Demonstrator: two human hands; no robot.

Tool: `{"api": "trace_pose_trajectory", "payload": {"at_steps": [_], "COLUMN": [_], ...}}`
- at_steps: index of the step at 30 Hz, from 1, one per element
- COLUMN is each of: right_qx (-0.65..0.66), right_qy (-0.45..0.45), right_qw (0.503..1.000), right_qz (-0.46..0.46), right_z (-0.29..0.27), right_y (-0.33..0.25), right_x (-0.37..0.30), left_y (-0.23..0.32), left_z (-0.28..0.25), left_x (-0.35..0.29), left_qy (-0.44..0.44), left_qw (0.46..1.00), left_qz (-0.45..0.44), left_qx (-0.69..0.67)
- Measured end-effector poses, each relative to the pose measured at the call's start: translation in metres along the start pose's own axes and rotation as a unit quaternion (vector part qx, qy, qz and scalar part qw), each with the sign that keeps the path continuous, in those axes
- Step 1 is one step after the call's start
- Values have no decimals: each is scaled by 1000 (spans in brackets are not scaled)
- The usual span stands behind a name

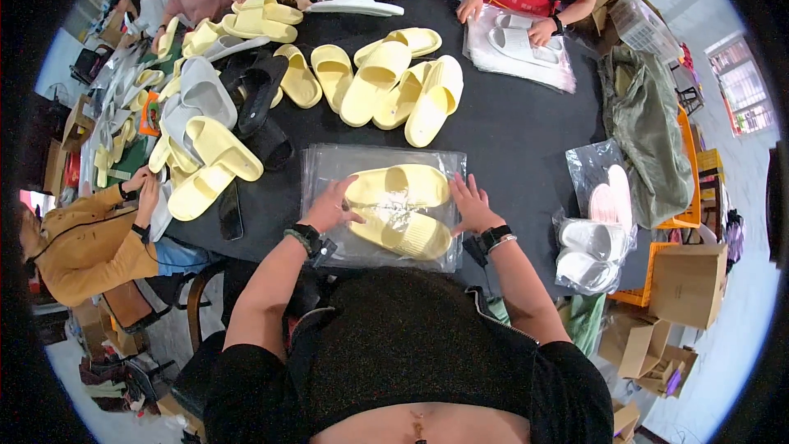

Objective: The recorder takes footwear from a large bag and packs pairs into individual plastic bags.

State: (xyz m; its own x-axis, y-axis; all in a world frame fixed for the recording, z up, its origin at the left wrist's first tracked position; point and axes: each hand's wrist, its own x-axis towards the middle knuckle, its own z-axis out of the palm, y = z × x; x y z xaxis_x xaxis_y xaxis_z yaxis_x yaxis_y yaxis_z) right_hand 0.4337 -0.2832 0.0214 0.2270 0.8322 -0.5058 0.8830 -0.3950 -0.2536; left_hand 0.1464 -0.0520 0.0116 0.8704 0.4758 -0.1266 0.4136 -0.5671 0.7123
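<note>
In front of me a pair of pale yellow slippers [400, 234] lies side by side, toes in opposite directions. Glossy clear plastic covers at least part of them, and a stack of clear plastic bags [325, 163] spreads beneath. My left hand [330, 206] rests at the left end of the pair, thumb and fingers apart, touching the plastic. At the right end, my right hand [473, 207] has its fingers spread against the bag's edge. Neither hand is closed on anything. Watches or bands circle both wrists.
Several loose yellow slippers [378, 82], grey slippers [209, 90] and black slippers [259, 94] lie on the black table [526, 144]. Bagged white slippers [590, 251] sit at the right. A co-worker's hand [542, 31] touches grey slippers on bags; other people sit around the table.
</note>
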Motion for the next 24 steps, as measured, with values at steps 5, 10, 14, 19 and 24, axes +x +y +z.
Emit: {"api": "trace_pose_trajectory", "payload": {"at_steps": [5, 10, 14, 19, 24], "right_qx": [-13, 14, -17, -27, -31], "right_qy": [-10, -27, -36, -23, -45], "right_qw": [1000, 999, 999, 999, 998], "right_qz": [-7, 10, 5, 7, 20], "right_z": [3, -1, -2, 5, 4], "right_y": [-4, -3, -6, -2, -3], "right_x": [6, 4, 3, 3, 5], "left_y": [4, -7, -23, -23, -24], "left_z": [14, 25, 37, 32, 39], "left_x": [9, 14, 14, 21, 8], "left_qy": [13, 26, 85, -10, -12], "left_qw": [997, 992, 934, 941, 904], "left_qz": [-71, -56, -100, -113, -65], "left_qx": [-4, -112, -332, -318, -423]}}
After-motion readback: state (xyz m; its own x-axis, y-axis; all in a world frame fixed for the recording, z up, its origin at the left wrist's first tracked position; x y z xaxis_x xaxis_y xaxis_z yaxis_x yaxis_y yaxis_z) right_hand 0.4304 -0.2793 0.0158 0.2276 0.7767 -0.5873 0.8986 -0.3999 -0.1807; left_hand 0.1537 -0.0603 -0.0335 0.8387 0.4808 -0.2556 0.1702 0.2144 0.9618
